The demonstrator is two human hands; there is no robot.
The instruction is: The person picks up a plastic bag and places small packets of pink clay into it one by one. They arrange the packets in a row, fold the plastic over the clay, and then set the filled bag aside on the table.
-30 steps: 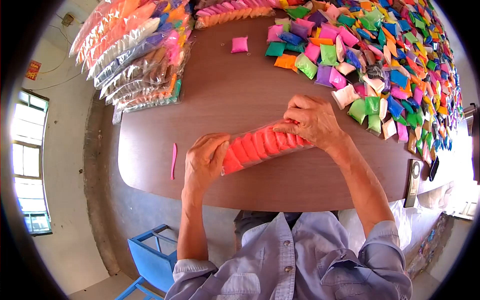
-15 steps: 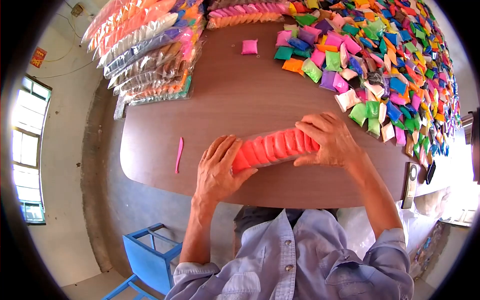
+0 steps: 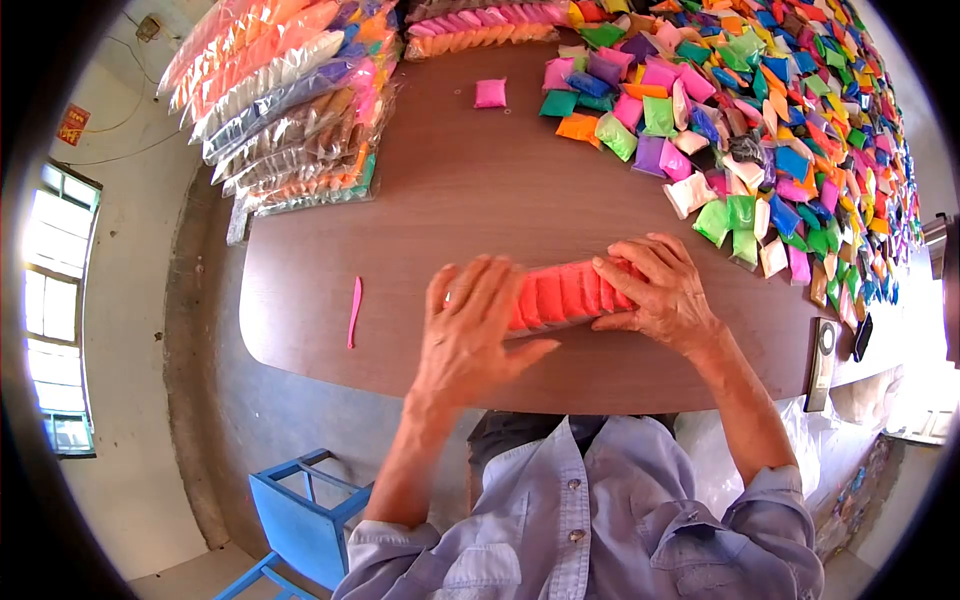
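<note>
A long clear bag of red packets in a row lies over the table in front of me. My right hand grips its right end, thumb below and fingers over the top. At the other end is my left hand, slightly blurred, its fingers stretched out across the bag's left end and its thumb held apart. That end of the bag is hidden behind the fingers. To the left of this hand, a thin pink plastic tool rests on the table.
Filled clear bags of coloured packets are stacked at the back left, with more bagged rows behind. A large heap of loose coloured packets covers the right side. One pink packet lies alone. A blue chair stands at lower left.
My left hand has moved right and up over the bag's end, its fingers straightening and thumb spreading away. My right hand keeps its grip on the bag.
</note>
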